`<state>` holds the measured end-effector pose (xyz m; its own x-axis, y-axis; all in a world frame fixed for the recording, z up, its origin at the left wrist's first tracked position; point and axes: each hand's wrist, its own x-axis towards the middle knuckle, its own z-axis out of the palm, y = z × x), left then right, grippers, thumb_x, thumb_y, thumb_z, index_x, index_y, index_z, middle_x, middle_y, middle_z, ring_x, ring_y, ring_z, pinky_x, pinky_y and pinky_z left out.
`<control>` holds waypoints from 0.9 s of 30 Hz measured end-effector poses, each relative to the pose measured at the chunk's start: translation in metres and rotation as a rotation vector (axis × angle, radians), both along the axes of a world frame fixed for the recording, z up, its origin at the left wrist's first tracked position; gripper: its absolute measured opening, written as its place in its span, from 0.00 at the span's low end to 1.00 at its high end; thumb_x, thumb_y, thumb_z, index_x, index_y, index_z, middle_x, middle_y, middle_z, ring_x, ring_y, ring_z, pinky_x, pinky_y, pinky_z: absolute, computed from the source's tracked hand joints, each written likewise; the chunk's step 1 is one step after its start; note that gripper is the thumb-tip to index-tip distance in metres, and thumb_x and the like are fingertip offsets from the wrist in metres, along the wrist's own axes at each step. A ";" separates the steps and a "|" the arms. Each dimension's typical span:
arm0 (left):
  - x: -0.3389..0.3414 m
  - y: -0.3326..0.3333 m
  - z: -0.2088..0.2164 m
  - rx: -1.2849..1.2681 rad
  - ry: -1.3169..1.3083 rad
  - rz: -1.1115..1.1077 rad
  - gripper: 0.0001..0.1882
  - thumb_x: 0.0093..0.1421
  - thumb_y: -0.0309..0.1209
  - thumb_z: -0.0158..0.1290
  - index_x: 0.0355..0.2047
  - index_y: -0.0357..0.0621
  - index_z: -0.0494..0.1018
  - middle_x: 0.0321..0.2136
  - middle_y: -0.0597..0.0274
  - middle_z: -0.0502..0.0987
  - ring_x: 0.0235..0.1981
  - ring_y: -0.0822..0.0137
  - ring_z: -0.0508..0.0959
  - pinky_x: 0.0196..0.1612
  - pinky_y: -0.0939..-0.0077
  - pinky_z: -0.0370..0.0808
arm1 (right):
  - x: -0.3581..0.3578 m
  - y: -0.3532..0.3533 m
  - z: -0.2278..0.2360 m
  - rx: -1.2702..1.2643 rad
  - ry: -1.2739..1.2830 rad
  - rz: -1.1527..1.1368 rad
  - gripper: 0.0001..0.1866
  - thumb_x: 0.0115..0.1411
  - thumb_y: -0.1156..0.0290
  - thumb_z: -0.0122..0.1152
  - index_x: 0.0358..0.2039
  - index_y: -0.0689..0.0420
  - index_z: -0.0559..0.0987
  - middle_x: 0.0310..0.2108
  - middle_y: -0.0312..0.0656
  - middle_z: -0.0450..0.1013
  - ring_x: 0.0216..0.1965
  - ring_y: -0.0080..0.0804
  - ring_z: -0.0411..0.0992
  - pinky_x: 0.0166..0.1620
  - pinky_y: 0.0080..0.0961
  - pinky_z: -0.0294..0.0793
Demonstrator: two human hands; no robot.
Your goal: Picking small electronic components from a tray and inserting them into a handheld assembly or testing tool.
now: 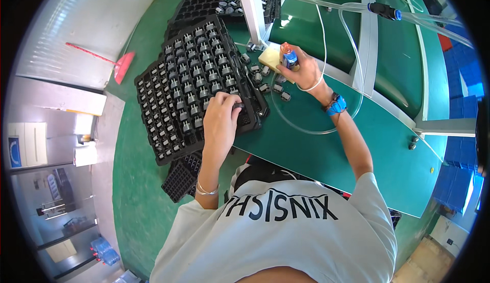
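Nearest, the person's white shirt (286, 237) fills the six o'clock edge, and both forearms reach up from it over a green table (377, 145). The left wrist wears thin metal bangles (206, 190). Past them, the left hand (220, 120) lies palm down on the near right corner of a black compartment tray (168, 99), fingers curled about a small dark part (238, 106) at the tray's edge; whether the fingers actually pinch it, I cannot tell. The tray's pockets hold rows of small black-and-silver components (196, 74), most of them filled.

Toward one o'clock of that hand, the right wrist carries a blue band (337, 105). The right hand (301, 69) is closed around a small bottle (287, 58) with a blue body and an orange top, held upright just above the table. The two hands are well apart.

Between them, at the tray's far right corner, a few loose components (265, 81) lie scattered on the green surface, beside a pale yellow block (269, 57). A clear tube (316, 130) loops around the right wrist across the table.

Further off, at twelve o'clock, a second black tray (204, 2) sits behind the first, and a white metal post (252, 10) rises from the table. At ten o'clock a red broom (115, 63) lies on the floor.
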<state>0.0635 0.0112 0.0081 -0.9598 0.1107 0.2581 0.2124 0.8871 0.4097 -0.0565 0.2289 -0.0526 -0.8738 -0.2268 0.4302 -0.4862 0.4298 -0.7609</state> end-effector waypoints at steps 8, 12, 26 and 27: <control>0.013 -0.010 0.013 0.548 -0.237 0.018 0.08 0.54 0.20 0.50 0.36 0.39 0.69 0.35 0.60 0.75 0.36 0.69 0.74 0.38 0.79 0.69 | 0.004 -0.005 -0.002 0.132 0.053 -0.069 0.22 0.48 0.64 0.61 0.42 0.60 0.69 0.26 0.53 0.71 0.29 0.52 0.71 0.33 0.37 0.70; 0.026 -0.011 0.005 0.830 -0.353 -0.084 0.09 0.56 0.20 0.47 0.39 0.37 0.67 0.37 0.60 0.75 0.38 0.73 0.73 0.40 0.80 0.68 | 0.000 -0.007 -0.011 0.216 0.036 -0.152 0.20 0.48 0.64 0.59 0.41 0.59 0.70 0.19 0.53 0.71 0.23 0.52 0.70 0.28 0.40 0.70; 0.037 -0.006 0.001 1.169 -0.498 -0.196 0.07 0.60 0.27 0.45 0.38 0.42 0.63 0.38 0.54 0.74 0.34 0.72 0.72 0.40 0.80 0.67 | 0.002 -0.007 -0.008 0.179 -0.002 -0.153 0.25 0.48 0.62 0.60 0.45 0.61 0.69 0.23 0.55 0.71 0.26 0.53 0.71 0.29 0.39 0.71; 0.037 -0.006 0.002 1.176 -0.503 -0.203 0.07 0.60 0.27 0.45 0.39 0.42 0.63 0.38 0.54 0.74 0.34 0.72 0.72 0.40 0.80 0.68 | 0.002 -0.007 -0.007 0.182 -0.028 -0.149 0.25 0.48 0.61 0.61 0.44 0.61 0.69 0.23 0.55 0.71 0.26 0.53 0.71 0.29 0.39 0.71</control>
<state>0.1008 0.0055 0.0105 -0.9721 0.2193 -0.0827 -0.1040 -0.0872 0.9908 -0.0540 0.2222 -0.0593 -0.9144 -0.1661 0.3692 -0.3870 0.6268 -0.6763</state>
